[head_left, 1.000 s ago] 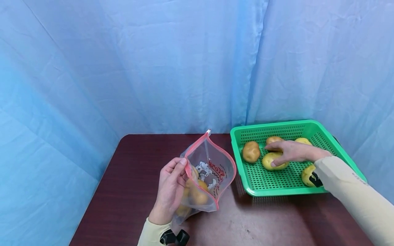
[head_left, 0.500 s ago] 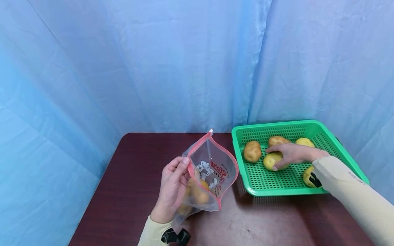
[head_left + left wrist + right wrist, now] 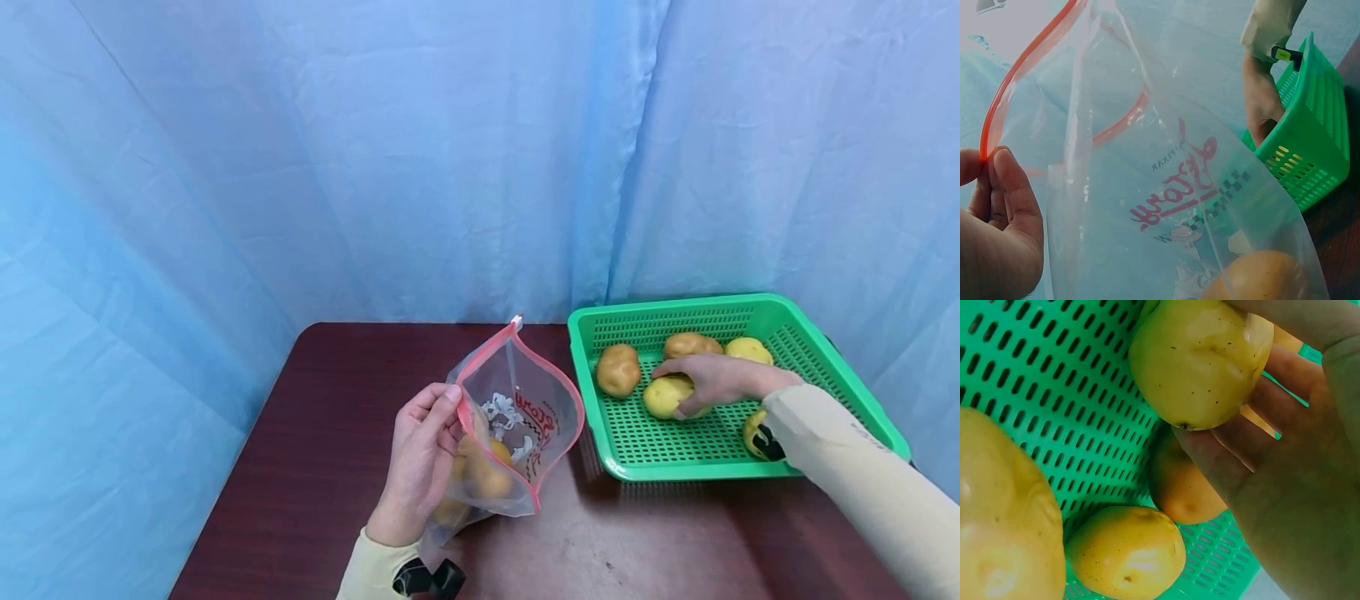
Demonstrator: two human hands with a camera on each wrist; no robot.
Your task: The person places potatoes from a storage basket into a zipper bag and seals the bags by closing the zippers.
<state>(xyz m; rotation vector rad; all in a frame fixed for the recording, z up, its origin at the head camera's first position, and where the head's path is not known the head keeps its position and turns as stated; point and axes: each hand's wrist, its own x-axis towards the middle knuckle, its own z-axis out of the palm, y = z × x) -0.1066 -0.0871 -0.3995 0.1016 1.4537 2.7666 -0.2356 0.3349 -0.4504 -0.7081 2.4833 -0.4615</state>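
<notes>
My left hand point(image 3: 416, 462) pinches the red rim of a clear zip bag point(image 3: 551, 400) between thumb and fingers. The bag's mouth gapes wide, and several potatoes point(image 3: 487, 475) lie in its lower part. In the left wrist view, printed lettering shows on the bag point(image 3: 1110, 237) above one potato point(image 3: 1263, 278). On the right, my right hand point(image 3: 723, 377) reaches into a green basket point(image 3: 705, 472). Its thumb and fingers curl round a yellow potato point(image 3: 663, 398). The right wrist view shows this speckled potato point(image 3: 1200, 362) between thumb and fingers, close to the palm.
Other potatoes in the basket are a brown one point(image 3: 618, 371) at left, another brown one point(image 3: 688, 343) behind the hand, a yellow one point(image 3: 748, 350) at the back and one point(image 3: 753, 433) partly under the wrist. A blue curtain point(image 3: 450, 167) hangs behind the dark table point(image 3: 300, 467).
My right thumb and fingers have settled round the yellow potato. The brown potato behind them has shifted slightly right. My left hand keeps its hold on the bag.
</notes>
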